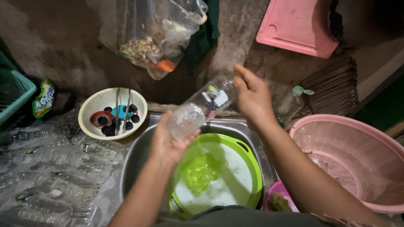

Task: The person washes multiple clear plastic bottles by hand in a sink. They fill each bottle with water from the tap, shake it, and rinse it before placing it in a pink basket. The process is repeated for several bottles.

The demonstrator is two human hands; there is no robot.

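Left of our hands lie empty plastic bottles [63, 168]; our left hand [168, 141] cups the base of a clear plastic bottle [202, 107] above the green basin [252, 164], our right hand [252, 96] gripping its neck, pink basket [378, 138] rightward.

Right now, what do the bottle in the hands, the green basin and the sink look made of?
Bottle: clear thin plastic, see-through and glossy. Green basin: opaque moulded plastic with a handle slot, holding sudsy water. Sink: probably stainless steel, grey with a dull metallic sheen.
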